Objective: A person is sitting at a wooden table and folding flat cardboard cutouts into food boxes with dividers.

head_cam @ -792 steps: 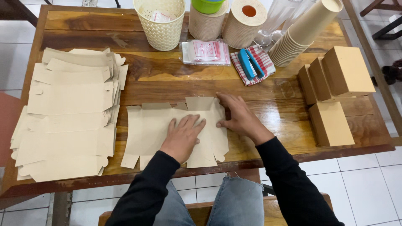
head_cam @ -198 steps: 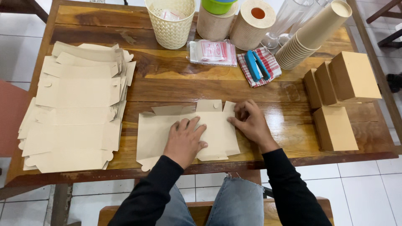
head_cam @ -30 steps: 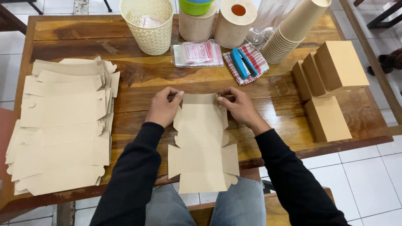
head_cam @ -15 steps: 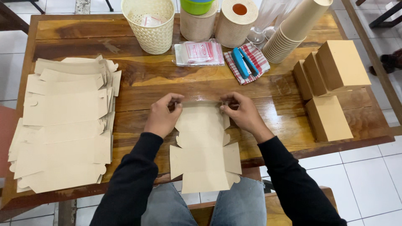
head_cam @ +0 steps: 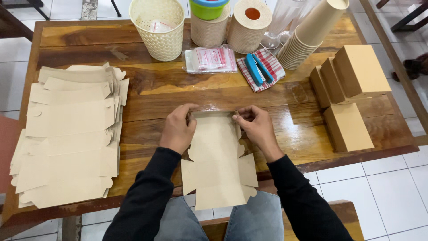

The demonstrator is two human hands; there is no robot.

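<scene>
1. The flat kraft box blank (head_cam: 218,163) lies at the surface's (head_cam: 178,91) near edge, overhanging it;
2. The left hand (head_cam: 178,129) and right hand (head_cam: 256,127) each pinch its far corners;
3. It looks light, thin, easily creased; best gripped along scored folds.

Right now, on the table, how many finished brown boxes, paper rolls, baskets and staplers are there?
Finished brown boxes: 4
Paper rolls: 2
Cream basket: 1
Blue stapler: 1
Total: 8
</scene>
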